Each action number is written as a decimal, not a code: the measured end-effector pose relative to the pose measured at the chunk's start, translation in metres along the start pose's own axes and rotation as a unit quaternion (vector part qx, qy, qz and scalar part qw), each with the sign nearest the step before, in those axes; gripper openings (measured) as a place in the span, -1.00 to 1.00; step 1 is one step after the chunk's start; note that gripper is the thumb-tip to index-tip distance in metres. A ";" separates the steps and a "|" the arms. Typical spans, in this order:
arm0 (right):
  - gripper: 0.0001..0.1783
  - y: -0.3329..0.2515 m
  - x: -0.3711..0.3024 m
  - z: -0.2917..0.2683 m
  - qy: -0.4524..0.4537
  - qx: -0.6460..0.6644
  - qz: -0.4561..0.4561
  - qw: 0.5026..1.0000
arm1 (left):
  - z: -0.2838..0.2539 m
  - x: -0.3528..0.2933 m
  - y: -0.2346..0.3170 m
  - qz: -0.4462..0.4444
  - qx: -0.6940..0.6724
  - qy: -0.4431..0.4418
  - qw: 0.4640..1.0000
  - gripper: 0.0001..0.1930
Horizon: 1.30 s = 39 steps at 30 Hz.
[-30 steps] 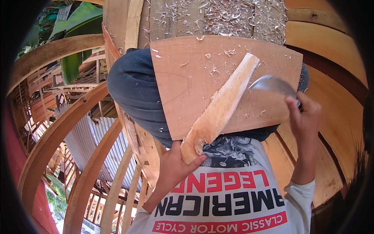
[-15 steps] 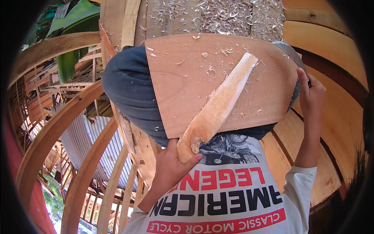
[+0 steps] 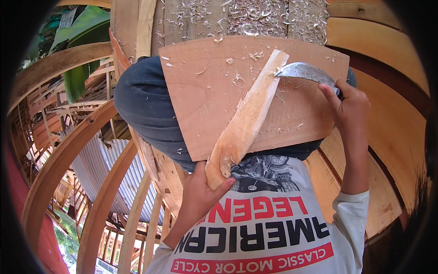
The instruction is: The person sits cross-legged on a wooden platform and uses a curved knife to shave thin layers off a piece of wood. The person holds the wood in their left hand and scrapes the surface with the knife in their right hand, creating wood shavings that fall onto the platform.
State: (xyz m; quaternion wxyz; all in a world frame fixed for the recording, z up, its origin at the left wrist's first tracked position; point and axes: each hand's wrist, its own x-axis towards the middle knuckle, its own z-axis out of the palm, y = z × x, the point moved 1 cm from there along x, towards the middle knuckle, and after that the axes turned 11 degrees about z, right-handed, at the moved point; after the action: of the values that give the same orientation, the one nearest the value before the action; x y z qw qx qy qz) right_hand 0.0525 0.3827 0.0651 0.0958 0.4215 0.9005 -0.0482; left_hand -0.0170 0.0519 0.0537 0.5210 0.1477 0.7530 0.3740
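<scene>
A roughly carved piece of wood (image 3: 248, 114) lies slantwise over a flat wooden board (image 3: 196, 105) on my lap. My left hand (image 3: 205, 185) is closed around its thick, notched near end, with the thumb across the edge. My right hand (image 3: 349, 105) grips the handle of a curved knife (image 3: 308, 71), most of the handle hidden by the fingers. The knife's tip is at the right edge of the wood's narrow far end, touching or very close to it. Pale curled shavings (image 3: 238, 78) are scattered on the board.
Beyond my knees, planks (image 3: 196, 20) are strewn with shavings. Curved wooden ribs (image 3: 68, 160) rise at the left, with corrugated metal sheets (image 3: 98, 169) below them. Broad curved planks (image 3: 388, 123) form a wall at the right. A large green leaf (image 3: 86, 32) hangs at the upper left.
My right hand has brought the curved knife left, from beside the board's right edge to the far end of the wood. My left hand keeps its hold on the near end.
</scene>
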 end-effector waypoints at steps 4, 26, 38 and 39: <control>-0.39 -0.008 -0.020 -0.007 -0.025 0.041 0.039 0.998 | -0.001 0.002 -0.002 0.006 -0.002 -0.020 1.000 -0.28; -0.26 0.023 0.054 0.000 0.109 0.049 0.174 0.977 | -0.002 0.003 0.002 0.005 0.072 -0.063 0.995 -0.27; -0.41 -0.028 -0.064 -0.002 -0.163 0.259 -0.046 0.951 | 0.002 0.006 -0.009 0.054 -0.002 -0.035 0.998 -0.28; -0.41 -0.032 -0.072 0.002 -0.160 0.252 -0.060 0.952 | 0.002 0.007 -0.012 0.072 -0.014 -0.041 0.996 -0.28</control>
State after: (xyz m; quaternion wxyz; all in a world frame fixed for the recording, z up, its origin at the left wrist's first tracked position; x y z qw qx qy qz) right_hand 0.0738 0.3080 0.0788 0.1264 0.3640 0.8553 -0.3465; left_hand -0.0161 0.0486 0.0400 0.5252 0.2095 0.7130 0.4146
